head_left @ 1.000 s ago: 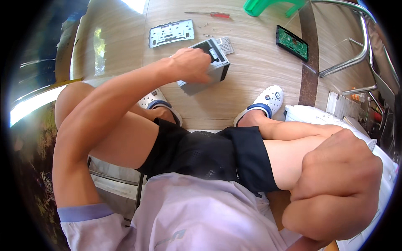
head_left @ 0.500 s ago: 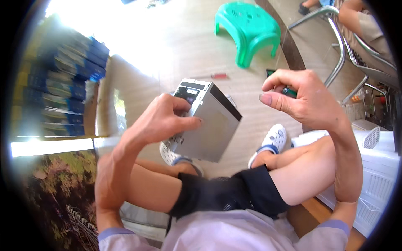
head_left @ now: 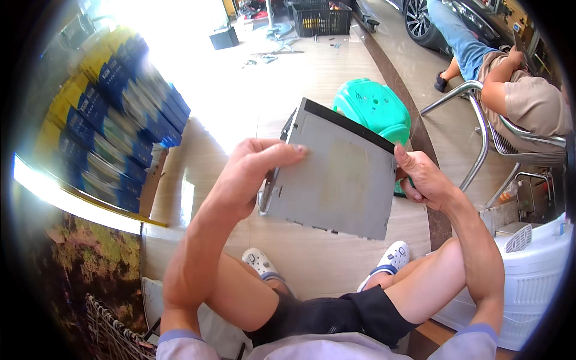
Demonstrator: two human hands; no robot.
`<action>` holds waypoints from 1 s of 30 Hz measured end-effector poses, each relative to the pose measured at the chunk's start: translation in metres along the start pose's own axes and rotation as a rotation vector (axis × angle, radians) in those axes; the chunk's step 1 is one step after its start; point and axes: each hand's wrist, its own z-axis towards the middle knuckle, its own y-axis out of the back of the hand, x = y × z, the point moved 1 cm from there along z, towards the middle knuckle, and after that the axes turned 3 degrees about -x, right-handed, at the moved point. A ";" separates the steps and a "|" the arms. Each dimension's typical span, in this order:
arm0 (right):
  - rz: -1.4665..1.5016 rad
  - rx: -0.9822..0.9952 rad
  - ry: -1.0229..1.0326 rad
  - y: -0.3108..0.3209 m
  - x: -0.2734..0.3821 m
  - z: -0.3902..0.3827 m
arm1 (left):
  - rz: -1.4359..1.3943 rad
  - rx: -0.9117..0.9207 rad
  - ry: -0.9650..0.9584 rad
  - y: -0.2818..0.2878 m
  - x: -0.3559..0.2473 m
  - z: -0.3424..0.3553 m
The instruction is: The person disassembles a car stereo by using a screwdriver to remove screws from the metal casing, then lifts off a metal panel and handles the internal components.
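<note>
A boxy grey metal-cased unit point(head_left: 336, 180) with a black strip along its far edge is held up above my feet, its broad plain face toward me. My left hand point(head_left: 252, 171) is closed round its left side, thumb on the broad face and the other fingers hidden behind. At the right edge, my right hand point(head_left: 423, 177) pinches the corner between thumb and fingers. Something small and dark green shows by those fingers; I cannot make out whether it is still in the palm.
A green plastic stool point(head_left: 375, 108) stands just beyond the unit. On the right a person point(head_left: 534, 102) sits on a metal chair point(head_left: 474, 132), near a car wheel point(head_left: 420, 21). Blue-and-yellow boxes point(head_left: 114, 120) line the left shelf. A black crate point(head_left: 321, 21) sits far off.
The unit has turned so its broad face looks toward me. My right hand, earlier apart with a small green object, has come in to its right edge. The view has tilted up.
</note>
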 end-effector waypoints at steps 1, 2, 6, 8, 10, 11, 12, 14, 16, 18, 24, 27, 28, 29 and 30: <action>0.000 0.002 -0.019 -0.002 -0.001 0.002 | 0.009 -0.052 0.013 -0.005 0.002 0.003; -0.055 -0.027 -0.016 -0.004 -0.001 0.004 | 0.020 -0.103 0.027 -0.008 0.005 0.007; -0.146 -0.107 -0.040 -0.017 0.004 0.012 | 0.073 -0.124 0.037 -0.004 0.015 0.014; -0.141 -0.122 -0.074 -0.020 0.006 0.014 | 0.048 -0.118 0.028 0.001 0.018 0.018; -0.198 -0.156 -0.011 -0.021 0.005 0.015 | 0.016 -0.128 0.015 0.004 0.019 0.018; -0.240 -0.165 -0.019 -0.021 0.007 0.013 | -0.002 -0.139 0.015 0.001 0.017 0.017; -0.237 -0.160 -0.018 -0.021 0.007 0.012 | 0.001 -0.144 0.017 0.002 0.018 0.017; -0.322 -0.209 0.076 -0.022 0.009 0.012 | -0.009 -0.122 -0.020 0.006 0.019 0.019; -0.381 -0.233 0.102 -0.023 0.010 0.010 | -0.026 -0.128 -0.011 0.004 0.021 0.018; -0.441 -0.257 0.128 -0.022 0.009 0.009 | -0.045 -0.134 -0.004 0.001 0.024 0.019; -0.538 -0.265 0.118 -0.022 0.005 0.005 | 0.024 -0.143 0.002 0.002 0.029 0.023; -0.519 -0.272 0.136 -0.023 0.002 0.003 | 0.039 -0.139 0.057 0.002 0.029 0.024; -0.513 -0.282 0.152 -0.022 -0.002 0.003 | 0.041 -0.148 0.070 0.003 0.032 0.025; -0.507 -0.292 0.168 -0.021 -0.004 0.003 | 0.042 -0.157 0.084 0.003 0.034 0.026; -0.507 -0.293 0.165 -0.022 -0.006 0.002 | 0.041 -0.154 0.086 0.002 0.034 0.025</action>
